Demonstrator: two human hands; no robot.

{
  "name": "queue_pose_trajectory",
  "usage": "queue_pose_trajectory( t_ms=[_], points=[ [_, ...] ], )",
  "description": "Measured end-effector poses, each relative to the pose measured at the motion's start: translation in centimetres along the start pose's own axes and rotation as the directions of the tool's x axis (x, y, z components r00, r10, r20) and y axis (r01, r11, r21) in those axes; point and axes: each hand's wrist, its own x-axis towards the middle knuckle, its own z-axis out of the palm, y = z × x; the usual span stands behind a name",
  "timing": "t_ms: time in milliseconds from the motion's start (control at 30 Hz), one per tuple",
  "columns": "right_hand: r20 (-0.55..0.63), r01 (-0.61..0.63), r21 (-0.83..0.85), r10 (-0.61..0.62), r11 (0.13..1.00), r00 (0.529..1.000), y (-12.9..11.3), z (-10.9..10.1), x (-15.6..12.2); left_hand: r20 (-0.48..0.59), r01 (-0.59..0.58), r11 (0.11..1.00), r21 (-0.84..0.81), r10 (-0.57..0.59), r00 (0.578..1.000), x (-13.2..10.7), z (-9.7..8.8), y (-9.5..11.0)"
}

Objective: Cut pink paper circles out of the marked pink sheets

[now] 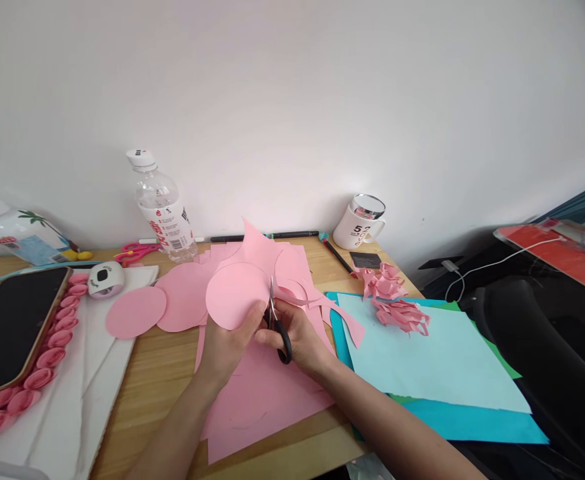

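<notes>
My left hand [230,343] pinches the lower edge of a round pink paper piece [235,293], thumb on top. In my right hand [295,333] are black-handled scissors [283,339], their blades pointing up along the right edge of the circle. A curved pink offcut [345,320] trails to the right beyond the blades. Beneath both hands lie pink paper sheets [252,413]. To the left, pink paper circles [136,312] overlap on the table.
A plastic bottle [165,213] and a white mug [355,223] stand by the wall. Crumpled pink scraps [397,313] sit on light blue paper [437,360] at right. A phone [15,327] rests on rolled pink paper flowers [50,360] at left. Pink scissors [140,251] lie behind.
</notes>
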Motion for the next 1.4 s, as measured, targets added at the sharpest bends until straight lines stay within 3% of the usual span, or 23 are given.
queue_pose_trajectory(
  t_ms=[567, 1400],
  points=[
    [-0.023, 0.038, -0.028, -0.038, 0.999, 0.999, 0.09, 0.05, -0.08, 0.014, 0.043, 0.999, -0.010, -0.043, 0.999, -0.06, 0.08, 0.29],
    [-0.052, 0.017, -0.094, -0.022, 0.995, 0.998, -0.14, 0.14, -0.17, 0.012, 0.013, 0.999, -0.036, -0.013, 1.000, 0.07, -0.06, -0.25]
  ],
)
